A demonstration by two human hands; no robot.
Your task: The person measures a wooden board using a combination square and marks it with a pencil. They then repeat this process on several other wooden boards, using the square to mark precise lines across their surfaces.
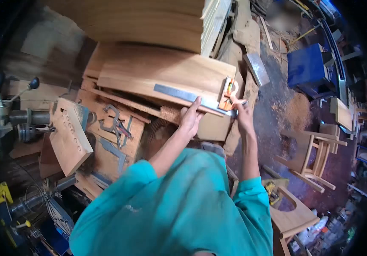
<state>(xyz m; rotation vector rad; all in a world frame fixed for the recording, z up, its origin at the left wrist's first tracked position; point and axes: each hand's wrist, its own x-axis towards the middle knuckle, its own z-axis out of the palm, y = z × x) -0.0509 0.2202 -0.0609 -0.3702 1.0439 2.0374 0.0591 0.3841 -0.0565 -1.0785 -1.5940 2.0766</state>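
A flat wooden board [136, 70] lies in front of me. Along its near edge rests a combination square, its steel blade [170, 92] pointing left and its orange head [225, 101] near the board's right end. My left hand [189, 120] is closed around the near edge, thumb on top by the blade and fingers partly hidden below. At the right end, my right hand [245, 118] grips the square by its head, fingers bent. A small dark tip shows by those fingers, too small to name.
A large wood panel [141, 21] rises beyond the board. To the left are a clamp [114, 123], a metal angle piece [114, 153] and a drilled wooden block [70, 136] beside a machine. A blue box [307, 66], sawdust [296, 113] and a wooden chair frame [317, 160] stand right.
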